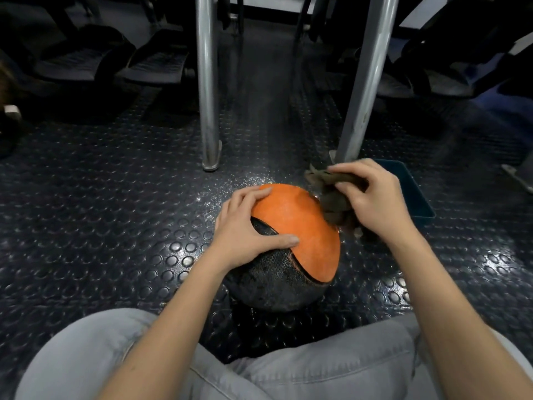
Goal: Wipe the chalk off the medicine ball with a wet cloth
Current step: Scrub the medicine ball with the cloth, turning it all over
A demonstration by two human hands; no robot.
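Note:
An orange and black medicine ball (pixel 294 226) sits on the studded rubber floor in front of my knees. My left hand (pixel 245 226) rests spread on its top left, thumb across the orange panel and fingers reaching over the far edge. My right hand (pixel 372 197) grips a dark brown cloth (pixel 331 203), bunched between thumb and fingers, just beside the ball's upper right side. The cloth hangs down against the ball's right edge. White specks of chalk dust the floor beyond the ball.
A blue tray (pixel 415 194) lies on the floor behind my right hand. Two metal posts (pixel 208 111) (pixel 363 96) rise just beyond the ball. Dark gym machines and padded seats stand further back. My grey trousers fill the bottom.

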